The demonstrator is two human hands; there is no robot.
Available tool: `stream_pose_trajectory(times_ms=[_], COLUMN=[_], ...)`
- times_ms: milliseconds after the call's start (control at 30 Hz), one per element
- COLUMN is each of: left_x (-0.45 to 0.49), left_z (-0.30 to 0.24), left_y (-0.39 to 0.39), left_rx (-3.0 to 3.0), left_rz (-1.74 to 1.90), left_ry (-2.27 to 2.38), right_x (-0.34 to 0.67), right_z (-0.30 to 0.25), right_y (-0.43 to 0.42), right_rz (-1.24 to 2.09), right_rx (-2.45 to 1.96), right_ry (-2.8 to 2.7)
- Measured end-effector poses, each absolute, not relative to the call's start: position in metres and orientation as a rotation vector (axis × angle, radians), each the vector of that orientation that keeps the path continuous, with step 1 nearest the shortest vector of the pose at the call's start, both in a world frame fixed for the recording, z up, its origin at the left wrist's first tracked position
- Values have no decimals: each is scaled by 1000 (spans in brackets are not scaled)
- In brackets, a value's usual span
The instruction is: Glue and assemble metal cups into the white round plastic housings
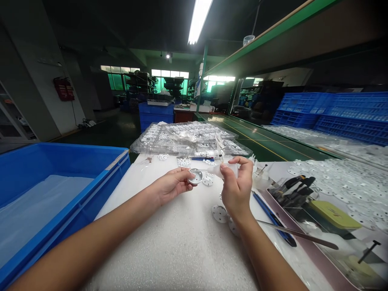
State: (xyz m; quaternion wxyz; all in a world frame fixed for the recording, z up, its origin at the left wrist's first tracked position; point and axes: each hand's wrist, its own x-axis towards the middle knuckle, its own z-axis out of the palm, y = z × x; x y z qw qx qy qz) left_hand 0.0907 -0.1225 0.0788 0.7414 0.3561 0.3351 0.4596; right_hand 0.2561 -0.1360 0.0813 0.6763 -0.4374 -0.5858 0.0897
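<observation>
At left, a blue bin (81, 145) stands along the table's left edge. The left hand (172, 186) pinches a shallow metal cup (197, 176), open face tilted up and nearward. White foam sheeting (172, 242) spreads near, between the forearms; clear trays (157, 139) of white parts lie far. The right hand (238, 186) grips a translucent bottle (216, 171), long axis left-to-right, nozzle pointing left at the cup. Rightward, a tool tray (317, 258) borders the sheeting; green floor (263, 139) lies beyond.

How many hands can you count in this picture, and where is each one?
2: the left hand, just left of centre, holds a round metal part; the right hand, right of centre, holds a pale bottle. No others show.
</observation>
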Motion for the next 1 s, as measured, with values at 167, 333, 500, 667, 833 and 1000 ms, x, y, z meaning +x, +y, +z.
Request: stream_pose_trajectory(times_ms=[167,333,500,667,833,1000], left_x=[89,88,86,67,46,38], left_z=[77,75,79,94,108,110], left_y=[-122,-121,-119,-110,-102,-100], left_rx=[790,787,765,690,598,557], left_rz=[1008,1006,1033,1191,1332,1409], left_ry=[726,714,736,757,739,735], right_x=[256,257,258,264,261,252], right_z=[83,82,81,85,71,42], right_y=[-137,-136,-132,-121,-106,-102], right_rz=[227,313,375,650,930,843], right_rx=[-997,-998,-935,-913,-883,-892], right_ry=[-1313,-1261,-1173,-1117,-1384,-1646])
